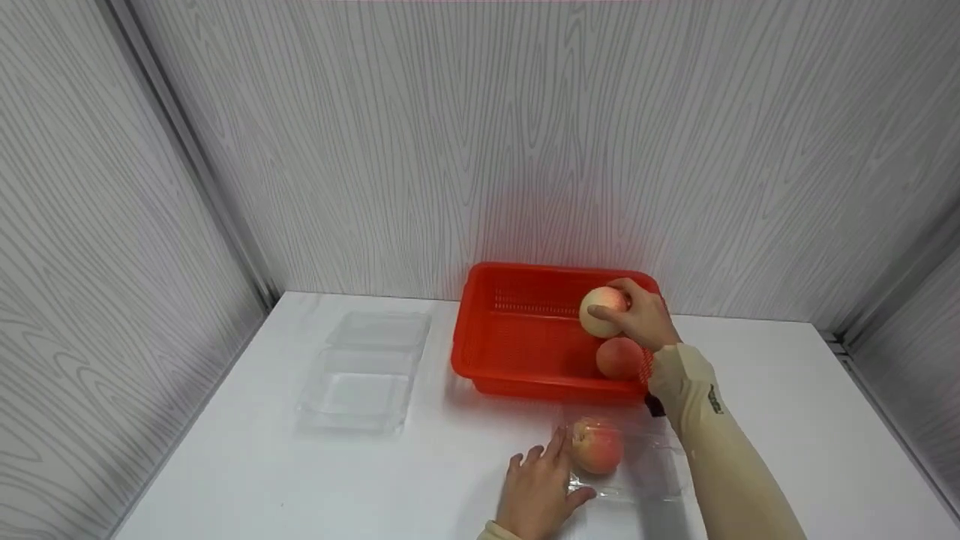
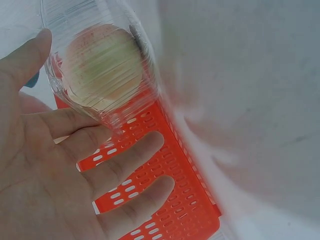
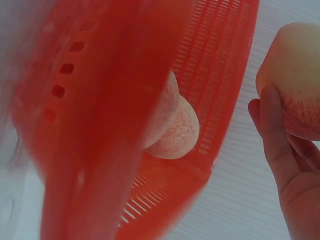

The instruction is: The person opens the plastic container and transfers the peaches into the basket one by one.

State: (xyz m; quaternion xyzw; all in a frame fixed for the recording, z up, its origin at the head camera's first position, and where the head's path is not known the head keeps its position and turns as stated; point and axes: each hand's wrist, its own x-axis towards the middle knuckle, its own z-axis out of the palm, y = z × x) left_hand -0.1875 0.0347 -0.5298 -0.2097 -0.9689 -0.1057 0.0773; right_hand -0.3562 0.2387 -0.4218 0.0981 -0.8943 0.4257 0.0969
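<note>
In the head view my right hand (image 1: 646,319) grips a pale yellow and pink peach (image 1: 600,315) over the right side of a red plastic basket (image 1: 517,382). The right wrist view also has this peach (image 3: 295,75) between the fingers and thumb. Another peach (image 1: 621,358) lies in the basket; from the right wrist, two peaches (image 3: 182,135) overlap there. My left hand (image 1: 536,491), fingers spread, touches the left side of a clear plastic container (image 1: 652,469) holding one peach (image 1: 598,448). The left wrist view has the thumb and index finger along the container's edge (image 2: 52,82).
To the left on the white table (image 1: 247,450) stands another clear plastic container (image 1: 364,375) with its lid part folded back. A pale wood-grain panel (image 1: 450,150) rises right behind the basket. A small dark object (image 1: 655,406) shows under my right wrist.
</note>
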